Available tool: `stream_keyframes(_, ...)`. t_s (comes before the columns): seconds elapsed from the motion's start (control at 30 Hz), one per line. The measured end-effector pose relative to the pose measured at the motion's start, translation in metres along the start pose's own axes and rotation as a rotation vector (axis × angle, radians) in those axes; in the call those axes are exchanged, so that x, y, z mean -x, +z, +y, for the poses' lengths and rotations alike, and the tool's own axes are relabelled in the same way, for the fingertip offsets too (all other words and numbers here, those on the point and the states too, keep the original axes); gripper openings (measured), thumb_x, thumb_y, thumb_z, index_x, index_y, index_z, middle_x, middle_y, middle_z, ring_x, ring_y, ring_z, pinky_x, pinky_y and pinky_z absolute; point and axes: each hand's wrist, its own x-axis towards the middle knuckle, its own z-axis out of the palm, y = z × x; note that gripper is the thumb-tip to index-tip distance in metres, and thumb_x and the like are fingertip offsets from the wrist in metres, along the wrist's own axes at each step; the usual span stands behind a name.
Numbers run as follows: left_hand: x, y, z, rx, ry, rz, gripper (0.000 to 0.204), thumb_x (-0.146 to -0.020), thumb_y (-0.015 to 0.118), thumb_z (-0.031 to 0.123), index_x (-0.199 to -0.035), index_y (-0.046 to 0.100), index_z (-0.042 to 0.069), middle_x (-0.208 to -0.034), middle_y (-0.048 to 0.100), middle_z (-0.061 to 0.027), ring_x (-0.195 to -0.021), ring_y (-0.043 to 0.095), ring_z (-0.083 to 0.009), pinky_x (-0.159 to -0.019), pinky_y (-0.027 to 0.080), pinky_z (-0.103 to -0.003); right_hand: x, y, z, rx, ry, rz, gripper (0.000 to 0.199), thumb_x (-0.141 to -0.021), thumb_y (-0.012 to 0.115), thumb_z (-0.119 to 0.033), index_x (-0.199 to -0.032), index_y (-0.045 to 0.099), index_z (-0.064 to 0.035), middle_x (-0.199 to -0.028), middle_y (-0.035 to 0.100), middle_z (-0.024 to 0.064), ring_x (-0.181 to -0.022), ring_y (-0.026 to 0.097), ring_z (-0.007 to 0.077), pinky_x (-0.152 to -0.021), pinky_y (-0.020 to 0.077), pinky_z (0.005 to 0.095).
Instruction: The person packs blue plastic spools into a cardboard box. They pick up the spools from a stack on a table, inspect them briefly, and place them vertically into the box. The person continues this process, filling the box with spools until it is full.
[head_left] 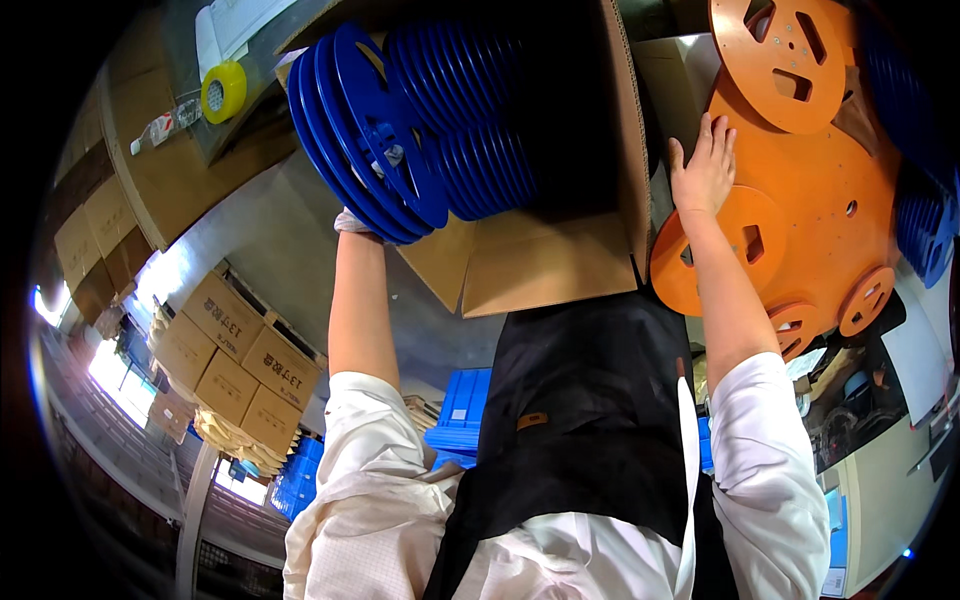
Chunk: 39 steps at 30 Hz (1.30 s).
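Note:
My left hand (354, 222), in what looks like a pale glove, is closed on a few blue plastic reels (335, 130) at the left side of an open cardboard box (550, 262). The reels hide most of its fingers; a whitish patch shows through their openings. Inside the box stand two rows of more blue reels (485, 165), edge up. To the right of the box, my bare right hand (705, 170) is open, fingers stretched out, at the edge of a large orange machine plate (820, 190). Whether its fingertips touch the plate I cannot tell.
Orange slotted discs (785, 60) are mounted on the machine. More blue reels (925, 230) sit at the far right. A yellow tape roll (223, 92) and a plastic bottle (168, 127) lie at upper left. Stacked cartons (240, 350) and blue crates (460, 410) stand behind me.

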Motion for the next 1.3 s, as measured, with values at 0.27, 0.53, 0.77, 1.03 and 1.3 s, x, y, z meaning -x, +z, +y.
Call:
stream_keyframes(0.27,-0.010,0.007,0.001,-0.030,-0.017,0.051,0.075,-0.076,0.082,0.024,-0.139,0.044,0.018,-0.133,0.053,-0.0076,-0.118,0.054,-0.0278,-0.097,0.051,-0.045,-0.001,-0.004,-0.003,-0.002,0.017,-0.024,0.072,-0.091,0.054,-0.051,-0.148,0.033,-0.0128,-0.156,0.028,0.0126,-0.145,0.022,0.0310,-0.115,0.0224,0.0453)
stream_keyframes(0.53,-0.034,-0.010,-0.018,-0.255,0.022,0.024,0.073,-0.077,0.082,0.027,-0.138,0.045,0.012,-0.130,0.055,-0.0127,-0.117,0.055,-0.0305,-0.097,0.052,-0.044,-0.002,-0.005,-0.005,-0.001,0.021,-0.034,0.073,-0.091,0.055,-0.051,-0.148,0.032,-0.0123,-0.156,0.027,0.0128,-0.145,0.022,0.0313,-0.115,0.0224,0.0453)
stream_keyframes(0.77,-0.037,-0.004,-0.024,-0.214,-0.011,0.022,0.074,-0.080,0.078,0.030,-0.141,0.041,0.011,-0.133,0.053,-0.0158,-0.114,0.057,-0.0323,-0.095,0.052,-0.046,-0.001,-0.005,-0.005,-0.003,0.021,-0.034,0.073,-0.090,0.056,-0.050,-0.148,0.033,-0.0123,-0.156,0.028,0.0130,-0.145,0.022,0.0318,-0.115,0.0228,0.0455)
stream_keyframes(1.03,-0.032,-0.001,-0.017,-0.181,-0.043,0.057,0.074,-0.080,0.078,0.031,-0.142,0.041,0.010,-0.134,0.053,-0.0161,-0.114,0.057,-0.0327,-0.095,0.052,-0.047,-0.001,-0.003,-0.004,-0.001,0.025,-0.020,0.073,-0.090,0.056,-0.050,-0.148,0.033,-0.0125,-0.155,0.028,0.0128,-0.145,0.023,0.0314,-0.114,0.0238,0.0459)
stream_keyframes(1.3,-0.026,-0.002,-0.016,-0.137,-0.072,0.094,0.074,-0.081,0.078,0.031,-0.142,0.041,0.010,-0.134,0.053,-0.0163,-0.114,0.057,-0.0331,-0.095,0.051,-0.047,-0.001,-0.004,-0.005,0.001,0.017,-0.012,0.072,-0.090,0.056,-0.049,-0.148,0.034,-0.0124,-0.155,0.029,0.0133,-0.144,0.024,0.0316,-0.114,0.0243,0.0460)
